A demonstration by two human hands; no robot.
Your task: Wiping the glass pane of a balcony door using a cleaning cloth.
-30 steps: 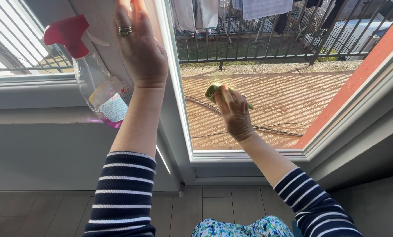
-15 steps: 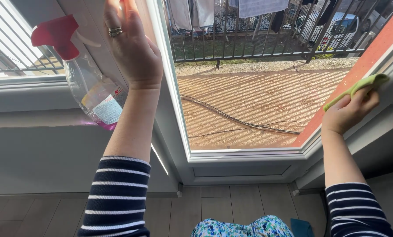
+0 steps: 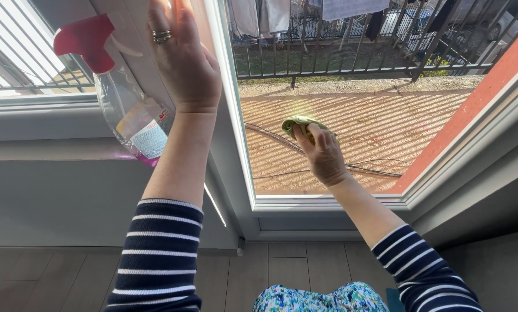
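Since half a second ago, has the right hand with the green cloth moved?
Yes. The right hand with the green cloth has swung left, from the right side of the window frame back onto the pane.

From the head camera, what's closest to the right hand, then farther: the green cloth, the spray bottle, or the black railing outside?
1. Green cloth: gripped in the right hand, against the glass.
2. Spray bottle: off to the left, beside the left hand.
3. Black railing: outdoors, beyond the sunlit terrace.

Window sill (image 3: 39,124), left: one bottle.
Clear spray bottle (image 3: 129,118), red trigger head, pink liquid at base, stands tilted on the grey-white sill.
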